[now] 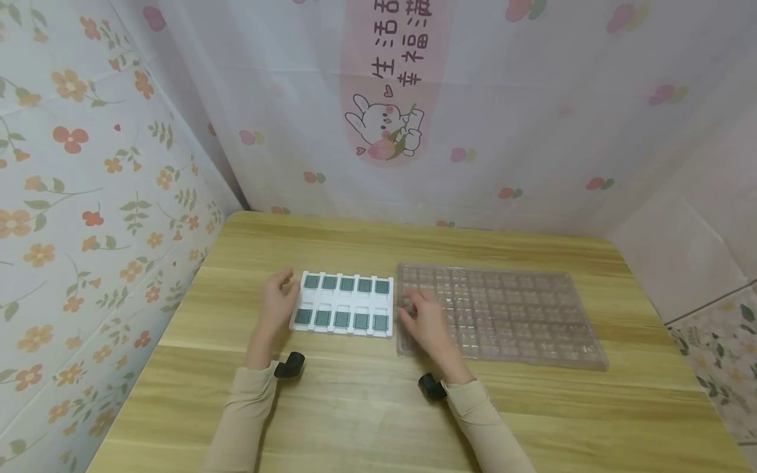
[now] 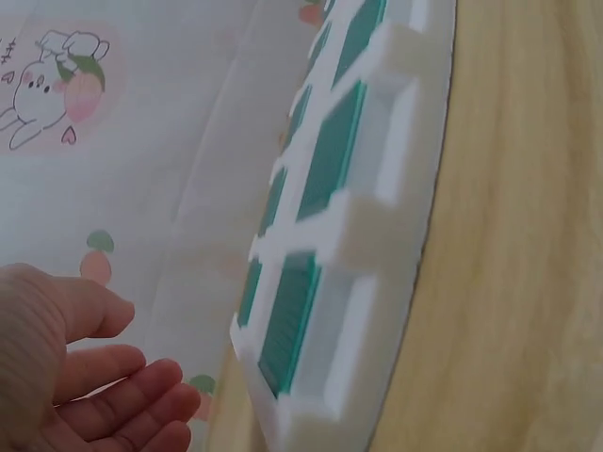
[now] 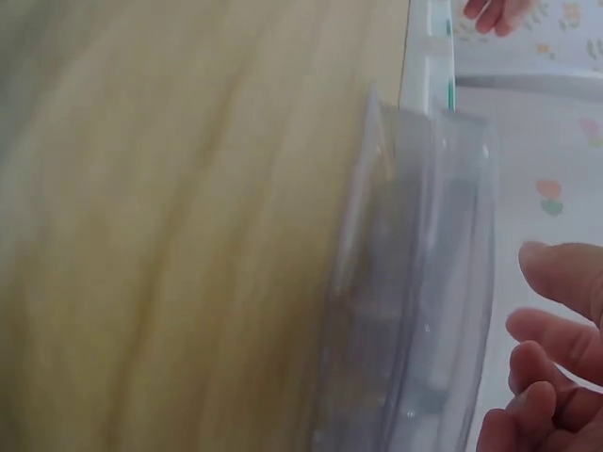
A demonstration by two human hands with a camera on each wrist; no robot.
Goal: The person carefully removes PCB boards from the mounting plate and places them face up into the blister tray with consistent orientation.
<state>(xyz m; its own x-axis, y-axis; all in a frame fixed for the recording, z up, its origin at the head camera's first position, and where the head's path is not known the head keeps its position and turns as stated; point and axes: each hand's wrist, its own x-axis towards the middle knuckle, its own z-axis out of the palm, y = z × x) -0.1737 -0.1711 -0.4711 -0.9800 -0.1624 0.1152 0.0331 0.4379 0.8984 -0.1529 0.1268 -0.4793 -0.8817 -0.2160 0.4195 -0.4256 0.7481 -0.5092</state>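
Observation:
A white tray lies on the table, with green square chips set in two rows of pockets. Beside its left end is my left hand, fingers loosely bent and holding nothing. In the left wrist view that hand is apart from the tray's edge. To the right lies a clear plastic tray divided into a grid of small compartments. Over its left end hovers my right hand. The right wrist view shows this hand with thumb and fingers apart, nothing between them.
Both trays rest on a wood-grain table, their facing ends close together. A black device sits on the left wrist and another black device on the right. A printed curtain hangs behind the table, with a flowered one at left.

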